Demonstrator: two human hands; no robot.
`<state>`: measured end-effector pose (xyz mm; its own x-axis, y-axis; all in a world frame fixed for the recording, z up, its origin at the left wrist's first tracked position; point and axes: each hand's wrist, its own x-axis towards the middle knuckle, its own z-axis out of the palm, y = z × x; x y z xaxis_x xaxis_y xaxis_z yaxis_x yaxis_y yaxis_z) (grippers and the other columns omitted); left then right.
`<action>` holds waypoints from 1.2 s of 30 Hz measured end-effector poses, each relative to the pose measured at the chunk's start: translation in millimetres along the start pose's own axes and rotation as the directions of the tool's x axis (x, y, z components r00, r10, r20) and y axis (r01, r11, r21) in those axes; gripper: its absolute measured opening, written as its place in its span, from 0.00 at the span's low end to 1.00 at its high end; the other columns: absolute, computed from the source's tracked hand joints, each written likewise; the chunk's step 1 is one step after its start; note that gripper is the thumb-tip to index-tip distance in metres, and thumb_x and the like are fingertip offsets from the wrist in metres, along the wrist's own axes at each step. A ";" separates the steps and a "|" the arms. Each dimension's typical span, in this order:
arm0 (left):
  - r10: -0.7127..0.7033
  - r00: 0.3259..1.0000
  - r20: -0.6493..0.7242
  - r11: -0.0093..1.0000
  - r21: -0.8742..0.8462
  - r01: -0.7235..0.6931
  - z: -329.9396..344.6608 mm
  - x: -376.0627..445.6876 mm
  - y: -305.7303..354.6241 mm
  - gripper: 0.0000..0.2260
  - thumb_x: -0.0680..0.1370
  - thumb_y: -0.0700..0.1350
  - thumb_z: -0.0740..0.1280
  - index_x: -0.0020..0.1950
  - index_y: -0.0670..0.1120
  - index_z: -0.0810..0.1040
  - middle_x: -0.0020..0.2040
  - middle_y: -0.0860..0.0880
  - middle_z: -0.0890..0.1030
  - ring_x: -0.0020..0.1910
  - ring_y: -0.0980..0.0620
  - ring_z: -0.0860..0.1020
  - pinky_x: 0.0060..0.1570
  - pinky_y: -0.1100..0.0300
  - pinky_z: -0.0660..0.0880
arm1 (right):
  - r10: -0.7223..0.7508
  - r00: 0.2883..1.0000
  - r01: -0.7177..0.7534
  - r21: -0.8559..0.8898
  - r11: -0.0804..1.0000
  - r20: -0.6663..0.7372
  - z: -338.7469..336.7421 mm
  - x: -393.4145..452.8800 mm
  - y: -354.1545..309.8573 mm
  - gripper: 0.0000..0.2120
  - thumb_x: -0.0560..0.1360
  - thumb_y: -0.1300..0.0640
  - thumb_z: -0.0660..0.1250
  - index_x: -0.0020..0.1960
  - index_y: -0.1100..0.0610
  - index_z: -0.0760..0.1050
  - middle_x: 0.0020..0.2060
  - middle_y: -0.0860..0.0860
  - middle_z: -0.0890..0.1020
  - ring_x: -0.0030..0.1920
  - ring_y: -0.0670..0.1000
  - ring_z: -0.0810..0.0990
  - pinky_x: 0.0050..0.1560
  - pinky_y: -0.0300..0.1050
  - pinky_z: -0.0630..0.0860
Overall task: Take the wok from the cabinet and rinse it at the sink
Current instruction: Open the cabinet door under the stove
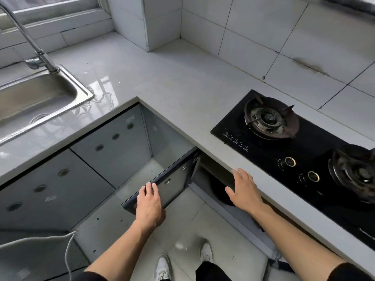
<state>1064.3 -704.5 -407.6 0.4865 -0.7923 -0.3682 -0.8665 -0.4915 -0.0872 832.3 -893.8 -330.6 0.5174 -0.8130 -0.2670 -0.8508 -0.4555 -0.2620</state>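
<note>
A grey cabinet door [174, 179] under the stove counter stands swung open toward me. My left hand [149, 201] grips its top edge, fingers curled over it. My right hand [243, 189] hovers with fingers spread at the cabinet opening, just below the counter edge. Inside the dark cabinet a black rounded shape, likely the wok [220, 194], shows partly behind my right hand; most of it is hidden. The steel sink [34, 98] with its curved faucet [38, 55] sits at the far left.
A black gas hob [304, 155] with two burners lies in the counter on the right. The pale L-shaped countertop [162, 78] wraps the corner. A white cable [67, 246] hangs at the lower left. My shoes stand on the tiled floor [182, 220].
</note>
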 end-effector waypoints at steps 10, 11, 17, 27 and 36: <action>0.029 0.997 0.066 0.985 -0.169 -0.017 -12.5 -3.7 -4.9 0.28 0.78 0.44 0.59 0.75 0.35 0.55 0.69 0.39 0.63 0.65 0.39 0.65 0.57 0.53 0.75 | 0.128 0.988 -0.123 0.065 0.990 -0.084 0.1 -47.1 -27.1 0.30 0.77 0.50 0.65 0.75 0.56 0.59 0.73 0.52 0.63 0.73 0.53 0.61 0.70 0.50 0.66; 0.030 0.997 0.074 0.983 -0.183 -0.016 -13.9 -3.6 -4.7 0.28 0.78 0.45 0.60 0.74 0.35 0.56 0.69 0.39 0.63 0.65 0.39 0.65 0.57 0.53 0.75 | 0.143 0.986 -0.137 0.071 0.988 -0.085 0.6 -53.9 -27.0 0.29 0.77 0.50 0.65 0.75 0.56 0.59 0.73 0.52 0.63 0.73 0.53 0.60 0.70 0.50 0.66; 0.003 0.988 0.152 0.937 -0.346 0.050 -27.5 -0.2 -1.2 0.25 0.75 0.48 0.65 0.67 0.39 0.63 0.64 0.43 0.66 0.65 0.41 0.63 0.54 0.50 0.74 | 0.222 0.970 -0.215 0.075 0.974 -0.096 -0.9 -100.9 -6.5 0.29 0.78 0.49 0.63 0.75 0.56 0.59 0.74 0.52 0.61 0.74 0.54 0.59 0.71 0.52 0.64; 0.164 0.986 0.023 0.945 -0.291 -0.150 -66.7 -21.3 56.0 0.19 0.75 0.51 0.64 0.62 0.43 0.69 0.65 0.43 0.69 0.66 0.41 0.66 0.58 0.46 0.72 | 0.364 0.917 -0.331 0.197 0.923 -0.163 -6.2 -182.0 57.2 0.30 0.78 0.48 0.63 0.76 0.56 0.57 0.75 0.53 0.61 0.75 0.54 0.57 0.73 0.51 0.61; 0.325 0.941 -0.091 0.919 -0.206 -0.338 -83.8 -107.2 145.8 0.26 0.77 0.54 0.65 0.72 0.45 0.64 0.77 0.44 0.59 0.75 0.42 0.57 0.67 0.45 0.67 | 0.348 0.921 -0.291 0.282 0.914 -0.177 4.6 -265.3 121.8 0.29 0.79 0.47 0.62 0.76 0.55 0.58 0.75 0.52 0.61 0.75 0.53 0.57 0.73 0.50 0.61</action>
<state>895.2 -721.5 -303.2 0.1860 -0.9385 -0.2908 -0.9371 -0.2584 0.2348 591.8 -731.9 -296.0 0.1643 -0.9712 -0.1724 -0.9025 -0.0775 -0.4236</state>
